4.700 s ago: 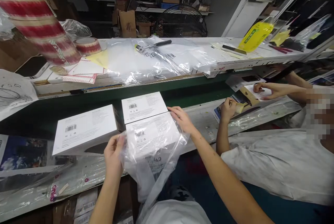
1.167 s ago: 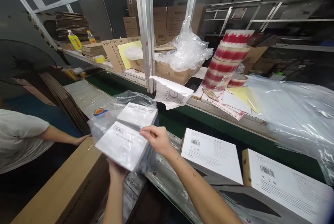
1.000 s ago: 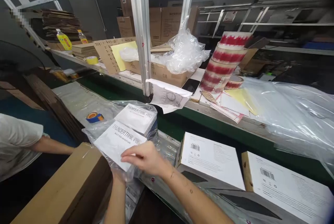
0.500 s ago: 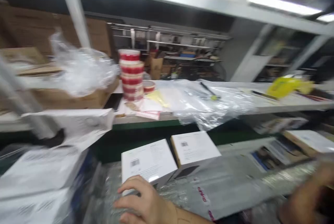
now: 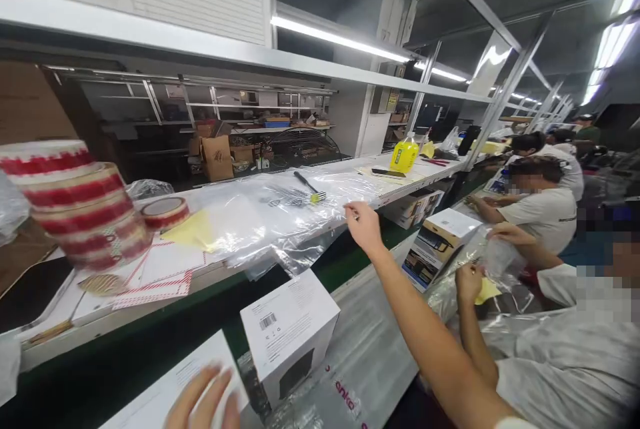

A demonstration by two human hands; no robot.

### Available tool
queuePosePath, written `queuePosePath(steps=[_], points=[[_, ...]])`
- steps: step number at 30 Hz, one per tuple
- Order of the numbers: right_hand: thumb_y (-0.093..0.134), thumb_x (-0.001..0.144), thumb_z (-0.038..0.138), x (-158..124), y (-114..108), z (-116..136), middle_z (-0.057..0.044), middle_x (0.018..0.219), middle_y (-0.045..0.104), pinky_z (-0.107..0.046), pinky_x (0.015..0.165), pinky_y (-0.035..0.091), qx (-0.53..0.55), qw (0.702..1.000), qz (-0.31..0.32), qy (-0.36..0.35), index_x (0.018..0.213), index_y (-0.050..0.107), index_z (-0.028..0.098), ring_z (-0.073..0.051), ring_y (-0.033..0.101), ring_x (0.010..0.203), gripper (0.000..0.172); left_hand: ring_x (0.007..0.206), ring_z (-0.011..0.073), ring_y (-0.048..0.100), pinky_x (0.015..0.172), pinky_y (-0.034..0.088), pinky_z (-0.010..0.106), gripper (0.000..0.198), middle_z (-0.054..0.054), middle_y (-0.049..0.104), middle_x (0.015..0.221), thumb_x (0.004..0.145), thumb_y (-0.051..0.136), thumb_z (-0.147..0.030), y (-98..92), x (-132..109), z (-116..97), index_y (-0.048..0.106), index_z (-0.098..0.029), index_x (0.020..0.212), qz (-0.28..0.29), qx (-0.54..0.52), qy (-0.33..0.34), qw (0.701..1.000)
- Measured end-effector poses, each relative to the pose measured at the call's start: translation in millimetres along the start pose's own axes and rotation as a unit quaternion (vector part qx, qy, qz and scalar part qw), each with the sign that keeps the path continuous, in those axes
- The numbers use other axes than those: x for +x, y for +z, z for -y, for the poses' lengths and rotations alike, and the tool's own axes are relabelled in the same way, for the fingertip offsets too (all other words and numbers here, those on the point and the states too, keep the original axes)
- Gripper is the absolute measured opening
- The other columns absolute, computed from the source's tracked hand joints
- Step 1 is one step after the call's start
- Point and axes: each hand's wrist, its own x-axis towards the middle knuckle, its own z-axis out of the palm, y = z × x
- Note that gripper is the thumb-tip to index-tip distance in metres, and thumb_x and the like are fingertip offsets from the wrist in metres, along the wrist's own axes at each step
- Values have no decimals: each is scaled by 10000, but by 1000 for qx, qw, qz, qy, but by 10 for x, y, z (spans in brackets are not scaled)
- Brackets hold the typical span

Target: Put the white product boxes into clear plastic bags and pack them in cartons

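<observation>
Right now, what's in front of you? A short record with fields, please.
Left: left hand, blurred, fingers spread over the near white box
Right: right hand at the edge of the clear plastic bags
Middle: barcoded white box, beside the near one
Far left: stack of red-and-white tape rolls
Beside: co-worker's hand holding a yellow slip

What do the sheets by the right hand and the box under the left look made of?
Sheets by the right hand: thin clear plastic film, likely; glossy, wrinkled, see-through. Box under the left hand: probably matte white cardboard, crisp edges.
</observation>
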Motion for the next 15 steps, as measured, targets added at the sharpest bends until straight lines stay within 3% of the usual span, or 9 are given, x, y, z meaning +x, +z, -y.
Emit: queuePosePath(steps=[3, 5, 7, 9, 12, 15], points=[[406, 988, 330, 611, 217, -22, -192, 1293, 611, -375, 1032, 440, -28, 997, 73, -8, 1290, 593, 91, -282, 553, 1233, 428, 1157, 337, 642, 971, 554, 499, 337, 150, 675, 1259, 967, 503, -383, 296, 731, -412, 668, -216, 1209, 15, 124, 65, 990], [482, 981, 452, 941, 388, -7, -232, 1347, 570, -403, 1017, 440, -53, 989, 133, -22, 1394, 509, 65, -334, 525, 1261, 567, 1284, 414, 557, 1044, 488, 581, 435, 212, 617, 1364, 898, 648, -351, 588, 1285, -586, 642, -128, 1271, 97, 242, 116, 958], [605, 916, 515, 1177, 548, 23, -250, 1304, 597, -406, 966, 458, -77, 975, 202, -50, 1376, 529, 57, -366, 563, 1195, 655, 1342, 423, 507, 1074, 456, 590, 465, 211, 560, 1437, 850, 690, -195, 860, 1702, -623, 629, -108, 1302, 178, 309, 155, 922], [672, 874, 492, 1339, 668, 41, -233, 1203, 658, -360, 880, 478, -90, 956, 267, -83, 1261, 624, 65, -348, 620, 1083, 579, 1268, 349, 595, 1027, 510, 507, 442, 180, 621, 1376, 864, 531, -15, 1034, 1935, -537, 653, -123, 1275, 204, 315, 185, 908], [562, 953, 418, 1533, 754, -7, -163, 1058, 724, -284, 779, 465, -89, 932, 328, -124, 1071, 718, 109, -276, 662, 959, 366, 1078, 290, 709, 925, 570, 446, 449, 157, 724, 1202, 907, 383, -16, 1026, 2107, -324, 699, -133, 1203, 148, 273, 230, 922], [473, 993, 339, 1733, 774, -145, -121, 1092, 735, -266, 800, 451, -87, 926, 340, -138, 1088, 729, 142, -256, 665, 999, 337, 1018, 325, 725, 931, 569, 518, 387, 142, 745, 1148, 978, 407, -251, 688, 2265, -206, 732, -173, 1173, 65, 222, 254, 939]])
